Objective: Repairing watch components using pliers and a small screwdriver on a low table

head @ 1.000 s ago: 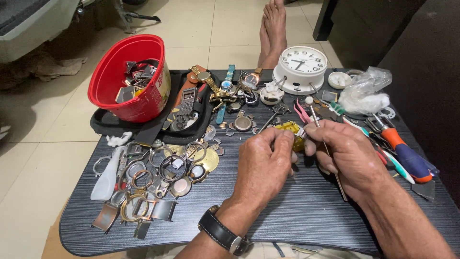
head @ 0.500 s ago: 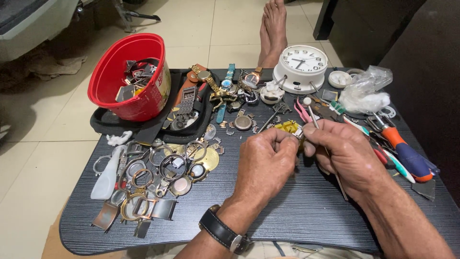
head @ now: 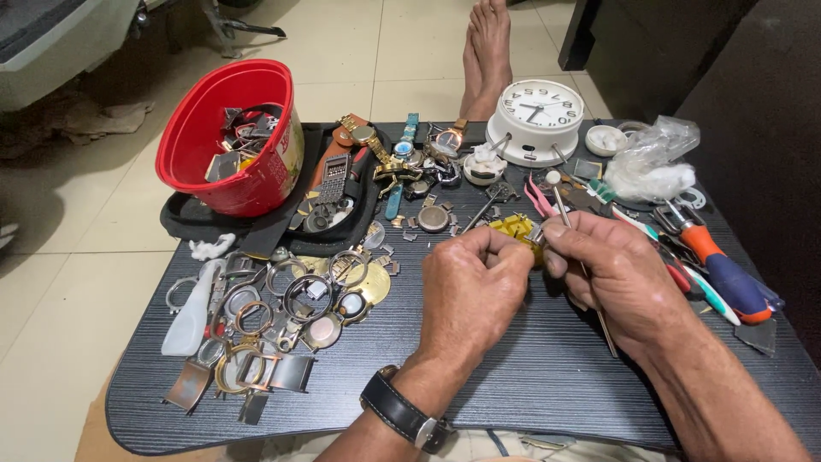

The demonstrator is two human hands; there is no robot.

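Note:
My left hand (head: 470, 295), with a black wristwatch (head: 400, 413) on its wrist, is closed around a small yellow part (head: 516, 229) above the dark table (head: 530, 376). My right hand (head: 620, 278) pinches a thin metal tool (head: 568, 214) whose round tip points up and away. Its fingertips meet the left hand's at the yellow part. Most of the part is hidden by the fingers.
A red bucket (head: 235, 137) of watch parts lies tilted at the back left on a black tray (head: 192, 224). Several watch cases and rings (head: 282, 299) spread at the left. A white alarm clock (head: 537, 115), a plastic bag (head: 654, 167) and screwdrivers (head: 718, 265) lie at the right. Bare feet (head: 489, 47) rest beyond the table.
Both hands have lifted slightly and drawn closer together around the yellow part. The thin tool has tilted a little.

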